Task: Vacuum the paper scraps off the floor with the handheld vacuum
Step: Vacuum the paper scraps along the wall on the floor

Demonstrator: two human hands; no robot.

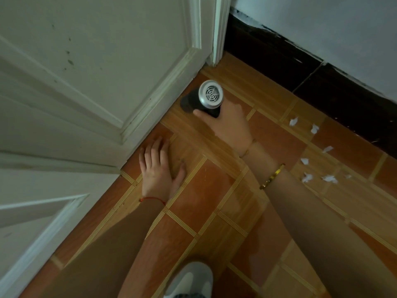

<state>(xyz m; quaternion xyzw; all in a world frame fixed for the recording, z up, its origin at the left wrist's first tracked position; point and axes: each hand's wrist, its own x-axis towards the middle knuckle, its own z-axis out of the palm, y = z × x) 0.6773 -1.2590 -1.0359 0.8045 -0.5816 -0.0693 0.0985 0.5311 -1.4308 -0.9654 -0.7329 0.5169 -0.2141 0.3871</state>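
The handheld vacuum (207,97) is black with a round silver vented end facing up. It sits low over the floor near the foot of the white door, and my right hand (227,123) is wrapped around its body. My left hand (160,166) lies flat on the tiled floor with fingers spread, close to the door's bottom edge. Several small white paper scraps (307,177) are scattered on the floor to the right of my right forearm, with more scraps (293,121) nearer the dark skirting.
A white panelled door (96,72) fills the left. A dark skirting board (311,72) runs along the wall at the right. The floor is orange and wood-patterned tile (206,190). A grey shoe (191,280) shows at the bottom edge.
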